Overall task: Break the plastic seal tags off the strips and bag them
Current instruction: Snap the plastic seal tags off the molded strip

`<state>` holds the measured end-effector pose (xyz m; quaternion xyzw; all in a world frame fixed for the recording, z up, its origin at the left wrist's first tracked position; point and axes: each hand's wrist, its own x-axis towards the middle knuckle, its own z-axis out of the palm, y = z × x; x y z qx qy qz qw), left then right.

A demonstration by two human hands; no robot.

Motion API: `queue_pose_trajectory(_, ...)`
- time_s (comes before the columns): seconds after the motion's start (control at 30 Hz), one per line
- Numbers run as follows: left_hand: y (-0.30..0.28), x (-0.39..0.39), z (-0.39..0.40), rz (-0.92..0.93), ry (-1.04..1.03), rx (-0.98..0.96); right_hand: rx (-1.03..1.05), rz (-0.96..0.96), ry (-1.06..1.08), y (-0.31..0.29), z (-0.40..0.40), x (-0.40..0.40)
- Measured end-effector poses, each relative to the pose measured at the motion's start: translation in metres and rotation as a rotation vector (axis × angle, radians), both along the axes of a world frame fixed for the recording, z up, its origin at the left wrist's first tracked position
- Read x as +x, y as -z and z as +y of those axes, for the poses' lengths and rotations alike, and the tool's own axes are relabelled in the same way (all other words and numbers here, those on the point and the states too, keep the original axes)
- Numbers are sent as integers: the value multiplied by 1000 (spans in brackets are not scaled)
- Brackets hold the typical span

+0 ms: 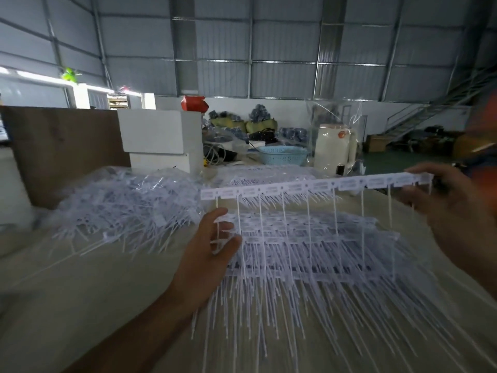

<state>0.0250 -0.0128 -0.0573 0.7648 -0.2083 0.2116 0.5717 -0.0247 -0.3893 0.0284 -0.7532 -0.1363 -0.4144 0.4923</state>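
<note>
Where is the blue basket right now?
Head view, far centre-right: the blue basket sits behind the raised strip, left of the white canister.

The left hand (pixel 212 246) reaches forward, fingers loosely curled, seemingly pinching something thin. The right hand (pixel 443 195), raised, grips with curled fingers.

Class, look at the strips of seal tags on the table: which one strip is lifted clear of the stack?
The strip held at its far end by the right hand; its tails hang free, and the left hand reaches for one. The other strips lie flat, stacked.
</note>
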Motion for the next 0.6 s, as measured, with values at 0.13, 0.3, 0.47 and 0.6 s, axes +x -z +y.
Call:
queue_pose_trajectory(0.13,-11,-6,-2,-76,57,-86,-315,-45,319,0,-7,3)
queue_pose_trajectory(0.3,-43,-21,-2,-329,107,-96,-195,-334,393,-37,-19,-10)
queue_pose_trajectory(0.47,-80,-34,16,-193,147,-390,61,-60,27,-67,12,-13)
queue_pose_trajectory(0.6,-96,-34,57,28,66,-292,183,374,-151,-47,28,1)
